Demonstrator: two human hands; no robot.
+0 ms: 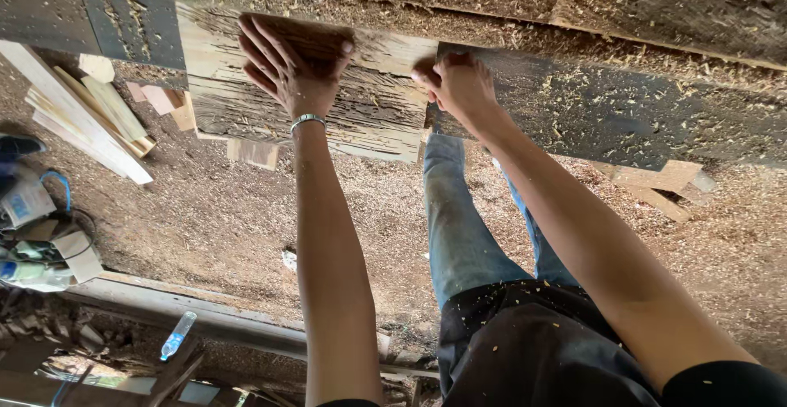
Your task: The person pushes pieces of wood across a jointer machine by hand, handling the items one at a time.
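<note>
My left hand (291,67), with a metal bracelet on the wrist, lies flat with fingers spread on a rough pale wooden board (238,104). Its fingertips rest on a brown patch of that board. My right hand (461,86) is curled at the board's right end, its fingers closed over the edge where the pale board meets a dark sawdust-covered plank (590,116). Both arms reach forward from my body. My legs in blue jeans (459,227) stand just below the board.
Sawdust covers the floor (221,218). Pale off-cut slats (82,116) lie at the left and small wood blocks (656,181) at the right. Bags (33,247) sit at the far left. A plastic bottle (177,335) lies by a low beam (205,313).
</note>
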